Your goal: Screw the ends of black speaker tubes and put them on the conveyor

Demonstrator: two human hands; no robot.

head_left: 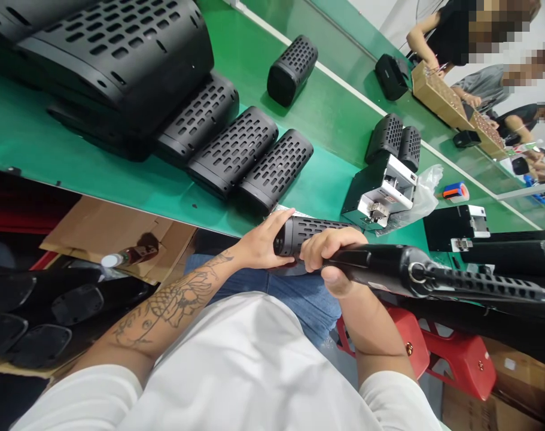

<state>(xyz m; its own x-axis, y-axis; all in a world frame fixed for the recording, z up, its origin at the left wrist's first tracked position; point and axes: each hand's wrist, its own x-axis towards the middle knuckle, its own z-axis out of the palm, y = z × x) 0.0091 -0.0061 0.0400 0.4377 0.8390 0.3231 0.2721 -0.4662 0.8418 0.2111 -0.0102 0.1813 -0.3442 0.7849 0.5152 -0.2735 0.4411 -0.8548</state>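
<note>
My left hand (264,240) wraps around the end of a black perforated cylinder (314,229) held at the table's front edge, over my lap. My right hand (331,256) is closed on the handle of a black power screwdriver (404,272), whose perforated body stretches off to the right. The tool's tip is hidden behind my fingers, close against the cylinder. Three more black perforated cylinders (236,151) lie side by side on the green table (164,185) just beyond my hands.
A large black perforated housing (115,54) fills the upper left. A single cylinder (292,69) lies farther back. A white and black screw feeder (382,194) stands right of my hands. Other people (456,42) work at the far right. Red stool (451,359) below.
</note>
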